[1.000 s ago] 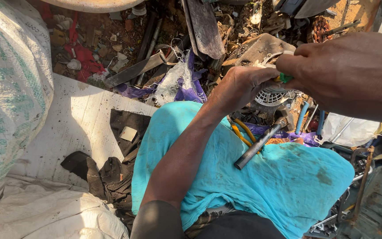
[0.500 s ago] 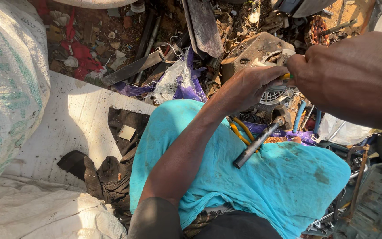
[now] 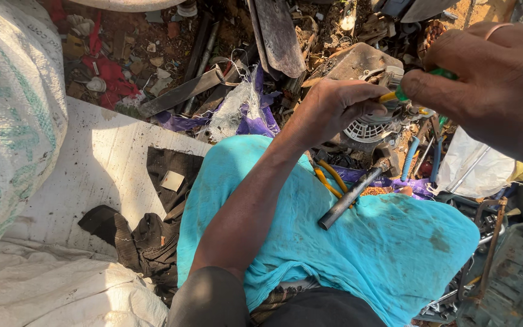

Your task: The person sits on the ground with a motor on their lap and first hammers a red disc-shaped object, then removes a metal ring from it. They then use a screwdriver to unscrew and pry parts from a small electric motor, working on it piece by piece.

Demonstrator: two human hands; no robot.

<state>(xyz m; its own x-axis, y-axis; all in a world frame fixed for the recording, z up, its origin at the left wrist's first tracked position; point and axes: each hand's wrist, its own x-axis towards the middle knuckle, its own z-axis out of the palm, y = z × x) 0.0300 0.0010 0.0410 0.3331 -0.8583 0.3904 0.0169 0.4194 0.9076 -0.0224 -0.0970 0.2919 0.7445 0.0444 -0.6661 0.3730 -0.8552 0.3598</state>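
We see the left hand (image 3: 334, 106) curled shut around a small part beside the yellow-handled tool (image 3: 388, 97); what sits inside that fist is hidden. Right hand (image 3: 491, 85) is close to the lens, partly cut off at the frame edge, fingers pinched on the green-and-yellow handle; tool tip hidden behind the fingers. Hands nearly touching over the round white fan grille (image 3: 364, 130), which lies on the scrap pile just past the knee. A dark metal pipe (image 3: 352, 197) rests on the turquoise cloth (image 3: 358, 248) over the lap. Yellow-handled pliers (image 3: 328, 178) are half tucked under the pipe. White board (image 3: 98, 175) on the left, woven sack (image 3: 7, 115) cut off.
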